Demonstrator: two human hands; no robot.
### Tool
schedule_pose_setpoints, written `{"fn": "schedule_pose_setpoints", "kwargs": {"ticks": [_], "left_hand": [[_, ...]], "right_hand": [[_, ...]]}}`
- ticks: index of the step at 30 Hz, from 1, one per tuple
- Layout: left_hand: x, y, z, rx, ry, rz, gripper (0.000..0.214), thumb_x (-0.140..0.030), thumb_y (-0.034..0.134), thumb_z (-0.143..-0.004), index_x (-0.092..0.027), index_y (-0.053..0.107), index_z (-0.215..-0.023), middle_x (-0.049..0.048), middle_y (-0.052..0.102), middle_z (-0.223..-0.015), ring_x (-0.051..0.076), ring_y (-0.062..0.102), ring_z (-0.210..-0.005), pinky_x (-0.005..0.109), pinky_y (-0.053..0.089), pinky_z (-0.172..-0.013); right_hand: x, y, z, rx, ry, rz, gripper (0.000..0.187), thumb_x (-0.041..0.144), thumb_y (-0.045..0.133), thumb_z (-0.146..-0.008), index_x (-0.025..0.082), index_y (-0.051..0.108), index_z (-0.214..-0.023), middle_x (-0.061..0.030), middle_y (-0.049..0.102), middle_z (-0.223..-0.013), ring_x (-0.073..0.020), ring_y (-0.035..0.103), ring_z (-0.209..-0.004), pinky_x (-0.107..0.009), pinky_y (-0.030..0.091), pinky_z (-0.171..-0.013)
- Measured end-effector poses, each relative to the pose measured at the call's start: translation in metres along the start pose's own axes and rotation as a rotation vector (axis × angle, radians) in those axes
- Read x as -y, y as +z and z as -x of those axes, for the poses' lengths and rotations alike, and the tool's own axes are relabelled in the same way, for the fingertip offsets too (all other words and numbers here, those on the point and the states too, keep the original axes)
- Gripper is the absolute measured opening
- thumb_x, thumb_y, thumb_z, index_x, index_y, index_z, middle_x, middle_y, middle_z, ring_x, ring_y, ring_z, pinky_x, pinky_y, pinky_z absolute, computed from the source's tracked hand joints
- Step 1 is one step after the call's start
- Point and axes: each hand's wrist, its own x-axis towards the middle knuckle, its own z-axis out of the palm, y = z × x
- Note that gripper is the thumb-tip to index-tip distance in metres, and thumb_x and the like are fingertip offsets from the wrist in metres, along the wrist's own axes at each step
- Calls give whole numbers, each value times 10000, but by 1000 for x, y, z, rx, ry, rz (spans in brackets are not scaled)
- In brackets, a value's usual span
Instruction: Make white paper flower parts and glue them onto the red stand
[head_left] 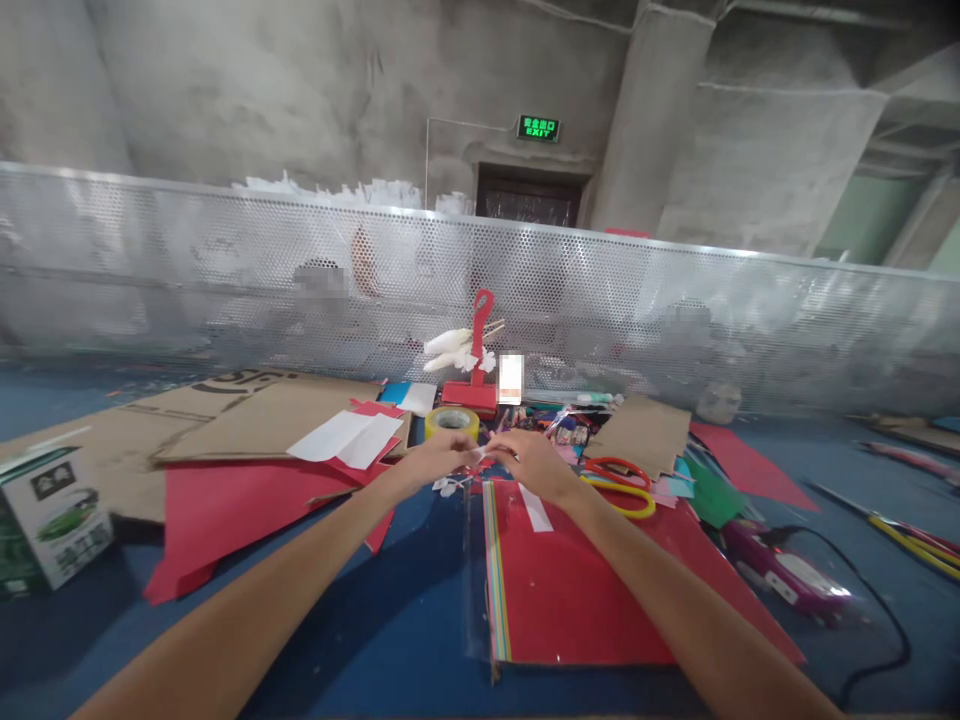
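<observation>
My left hand (pixel 437 459) and my right hand (pixel 531 463) meet over the blue table, fingertips pinched together on a small white paper piece (pixel 480 455) held between them. More white scraps (pixel 452 486) lie just below the left hand. Under the right hand lies a stack of coloured paper in clear wrap, red sheet on top (pixel 577 575), with a white strip (pixel 535 508) on it. A roll of yellow tape (pixel 452 421) stands just beyond my hands.
Scissors with red and yellow handles (pixel 621 485) lie to the right, a purple glue gun (pixel 780 572) with black cord further right. Red paper (pixel 240 500) and cardboard (pixel 255 420) cover the left. A red stand (pixel 474 385) carries white pieces. A boxed item (pixel 52 515) sits far left. A perforated metal screen (pixel 675 300) closes the back.
</observation>
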Motion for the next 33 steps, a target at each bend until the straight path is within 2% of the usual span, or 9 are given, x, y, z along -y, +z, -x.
{"fn": "schedule_pose_setpoints", "kwargs": {"ticks": [4, 8, 14, 20, 25, 29, 33], "left_hand": [[-5, 0, 1, 42, -5, 64, 405, -555, 645, -793, -151, 641, -769, -4, 571, -668, 132, 514, -619, 254, 402, -589], [-8, 0, 3, 46, -8, 86, 404, -554, 653, -796, -150, 636, -779, -4, 571, -687, 133, 517, -637, 259, 408, -614], [-7, 1, 2, 39, 0, 86, 399, -554, 650, -794, -156, 629, -767, 0, 586, -694, 135, 523, -630, 263, 401, -606], [-4, 0, 2, 47, 17, 76, 366, -520, 628, -816, -157, 618, -769, -6, 581, -679, 130, 522, -622, 251, 388, -589], [-8, 0, 2, 42, 45, 69, 316, -469, 637, -813, -154, 631, -794, -1, 581, -689, 137, 536, -627, 254, 403, -590], [-6, 1, 1, 24, 52, 40, 308, -465, 620, -827, -158, 647, -821, 5, 598, -689, 146, 551, -628, 260, 416, -592], [-7, 2, 1, 25, 87, 19, 323, -479, 597, -853, -162, 650, -828, 8, 615, -701, 149, 566, -638, 259, 419, -595]], "right_hand": [[0, 0, 0, -26, 38, 12, 168, 307, 586, -964, 242, 729, -1023, -36, 752, -941, -179, 662, -855, -272, 435, -789], [-3, -2, 0, -37, -11, 73, 207, 322, 577, -970, 237, 764, -981, -50, 766, -962, -199, 652, -907, -296, 430, -837], [-8, 1, -1, -26, -48, 86, 187, 259, 584, -964, 221, 765, -993, -50, 763, -932, -197, 638, -885, -291, 433, -815], [-4, 1, -3, -23, 22, 57, 165, 277, 580, -968, 199, 716, -921, -54, 734, -921, -195, 632, -905, -284, 408, -818], [-1, -2, -3, -22, 123, -92, 171, 249, 577, -959, 195, 709, -865, -23, 731, -841, -163, 647, -790, -248, 397, -720], [1, -1, -3, -19, 190, -179, 273, 258, 514, -979, 187, 703, -795, -8, 719, -738, -145, 641, -687, -239, 391, -668], [3, 1, -2, -23, 251, -226, 460, 389, 458, -1004, 181, 644, -637, 4, 640, -560, -131, 603, -564, -239, 391, -641]]}}
